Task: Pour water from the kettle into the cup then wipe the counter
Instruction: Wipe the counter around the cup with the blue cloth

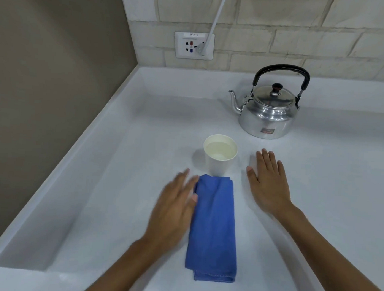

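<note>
A shiny metal kettle (267, 114) with a black handle stands at the back right of the white counter (122, 168), spout pointing left. A white paper cup (219, 155) holding water stands upright in the middle. Just in front of it lies a folded blue cloth (213, 227). My left hand (173, 211) is blurred, fingers apart, its thumb side touching the cloth's left edge. My right hand (268, 183) rests flat on the counter to the right of the cup, fingers spread, holding nothing.
A raised white rim (73, 151) runs along the counter's left side against a brown wall. On the brick back wall sits a power socket (193, 45) with a white cable (216, 18) plugged in, leading upward.
</note>
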